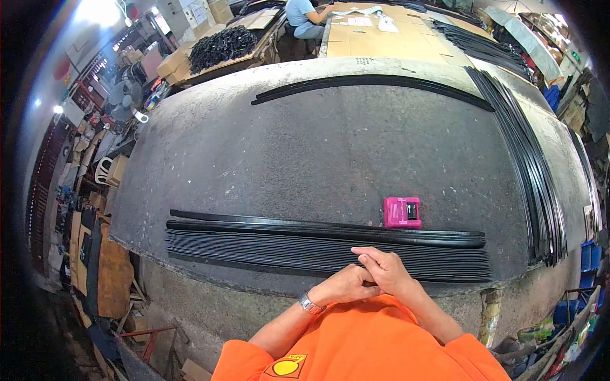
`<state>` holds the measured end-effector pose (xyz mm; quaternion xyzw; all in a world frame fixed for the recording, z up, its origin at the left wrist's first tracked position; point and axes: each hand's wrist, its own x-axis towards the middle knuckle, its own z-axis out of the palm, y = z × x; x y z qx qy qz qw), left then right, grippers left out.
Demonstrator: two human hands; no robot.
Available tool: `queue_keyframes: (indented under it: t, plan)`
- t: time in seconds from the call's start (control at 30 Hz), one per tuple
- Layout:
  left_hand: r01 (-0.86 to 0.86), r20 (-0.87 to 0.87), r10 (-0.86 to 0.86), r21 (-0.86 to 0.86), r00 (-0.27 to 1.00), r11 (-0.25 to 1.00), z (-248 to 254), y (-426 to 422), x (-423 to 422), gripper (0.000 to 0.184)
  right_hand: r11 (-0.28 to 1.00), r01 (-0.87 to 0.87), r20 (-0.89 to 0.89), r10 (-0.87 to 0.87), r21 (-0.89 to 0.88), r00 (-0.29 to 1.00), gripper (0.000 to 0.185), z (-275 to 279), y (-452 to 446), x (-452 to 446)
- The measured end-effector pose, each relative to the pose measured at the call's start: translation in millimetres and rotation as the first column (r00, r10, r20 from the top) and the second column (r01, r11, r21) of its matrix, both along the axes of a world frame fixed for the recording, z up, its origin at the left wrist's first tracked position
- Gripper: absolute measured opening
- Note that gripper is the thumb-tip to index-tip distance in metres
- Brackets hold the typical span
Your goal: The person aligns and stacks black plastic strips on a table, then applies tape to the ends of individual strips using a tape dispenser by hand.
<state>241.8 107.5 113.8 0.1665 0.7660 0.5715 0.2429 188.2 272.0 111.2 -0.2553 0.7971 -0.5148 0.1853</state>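
Note:
My left hand, with a metal-banded watch at the wrist, is closed, its fingers partly hidden. Against it rests my right hand, fingers pressed together and pointing left. The two hands are clasped in front of my orange shirt, and no object shows in either. Just beyond them a row of long, thin black strips lies side by side along the table's near edge. Behind that row's right part sits a bright pink box-like item with a dark insert.
More black strips lie across the far side of the grey table. A thick bundle of strips runs along the right. Farther back, a person in a light blue shirt sits by another table; a black heap lies left.

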Motion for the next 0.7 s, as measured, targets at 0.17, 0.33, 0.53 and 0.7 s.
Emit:
queue_keyframes:
  t: [0.17,0.33,0.53,0.7]
  plan:
    - [0.022,0.069,-0.021,-0.015,0.997,1.000,-0.8,-2.0,-1.2,0.025,0.997,0.034,-0.057,-0.038,-0.076,0.998,0.033,2.4,-2.3,3.5]
    - [0.031,0.118,-0.033,0.026,0.992,0.999,11.5,-2.1,-1.8,0.026,0.997,-0.026,0.076,0.031,-0.068,0.997,0.033,0.4,0.1,2.8]
    - [0.041,0.143,-0.046,0.038,0.989,0.998,12.1,-3.1,-2.7,0.025,0.997,-0.040,0.096,0.046,-0.065,0.994,0.033,1.6,0.5,3.5]
    - [0.010,0.099,-0.015,0.044,0.995,0.999,2.6,-3.8,2.0,0.023,0.998,-0.030,0.026,0.032,-0.059,0.999,0.032,-6.4,0.5,5.8]
